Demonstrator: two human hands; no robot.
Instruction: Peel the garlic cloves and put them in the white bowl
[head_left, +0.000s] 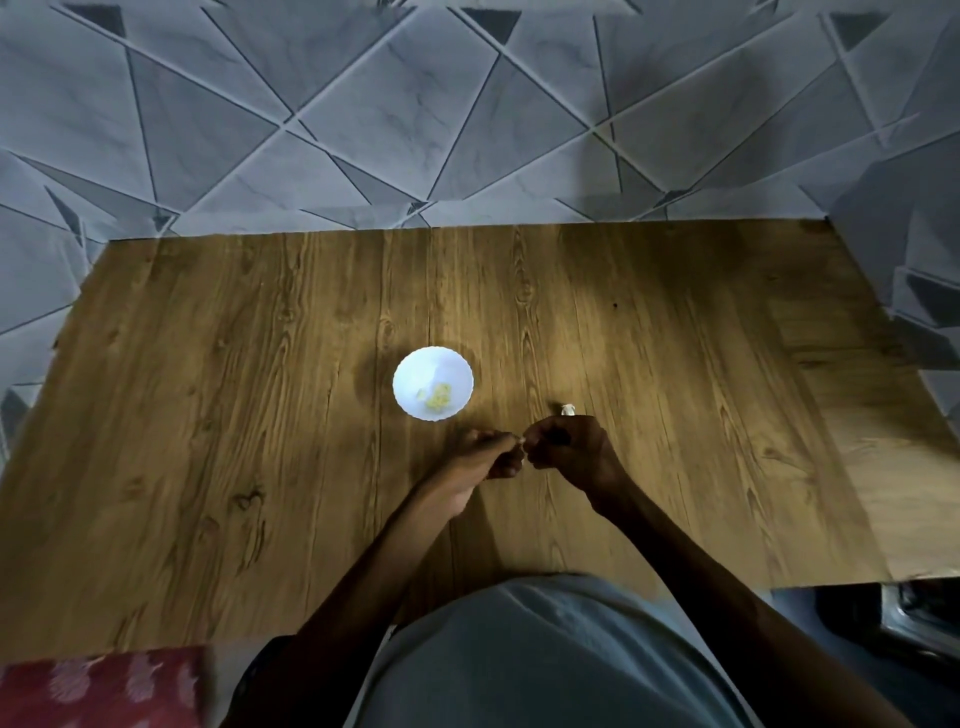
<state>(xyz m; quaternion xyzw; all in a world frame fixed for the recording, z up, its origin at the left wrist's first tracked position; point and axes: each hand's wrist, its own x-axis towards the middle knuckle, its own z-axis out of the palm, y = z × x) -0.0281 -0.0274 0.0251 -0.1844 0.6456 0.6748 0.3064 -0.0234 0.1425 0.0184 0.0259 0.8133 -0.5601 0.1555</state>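
Both hands are together over the wooden table (260, 415), just in front of the white bowl (441, 364); the left hand (480, 460) has thumb and forefinger pressed on a tiny pale garlic clove (520, 442), its other fingers curled under; the right hand (569, 447) comes in from the other side with fingers curled tight, tips meeting that same clove, and it looks like a pinch on the skin, though the light is too dim to make out which finger has it; peeling is under way, I'd say, and the bowl tells us part of the job is done, with a few yellowish peeled cloves (439, 399) lying in its near side; one more pale piece, the spare clove (567, 410), sits on the table just beyond the right hand's knuckles, apart from the bowl; now, the handling: a clove like this should be feather-light and firm, its skin papery and brittle, and once bare it is likely slick and a touch sticky; best held by the fat middle with one hand while the other nips the loose skin at the tip or root end; squeeze too hard and it could shoot out; a red patterned cloth (104, 686) shows at the near left corner.
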